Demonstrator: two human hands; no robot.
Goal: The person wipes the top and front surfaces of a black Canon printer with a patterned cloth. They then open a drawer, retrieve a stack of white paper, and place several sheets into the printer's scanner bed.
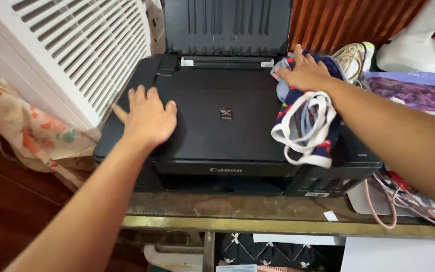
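Far left, a floral cloth droops beside a white slatted unit that stands just left of the left hand. That hand lies flat on the printer lid, fingers spread wide, its grip holding nothing, only pressing down near the lid's left edge. The printer sits on a worn worktop, its rear paper tray tipped up behind both hands.

Across the lid, the right hand is laid palm-down on a bundle of fabric, blue and red with white straps, which rests on the printer's right side and trails forward from under the palm toward the front edge. The grip there is open too, fingers splayed over the cloth rather than closed round it. Just beyond that hand lies a gold shoe; to its right, a purple packet; below the forearm, a tangle of cables runs off the worktop.

As I judge it, the looped straps could snag on the printer's corner if the bundle is dragged, and a flat palm gives little hold, so the fabric may slide off toward the cables. Leaning hard on the lid could strain it.
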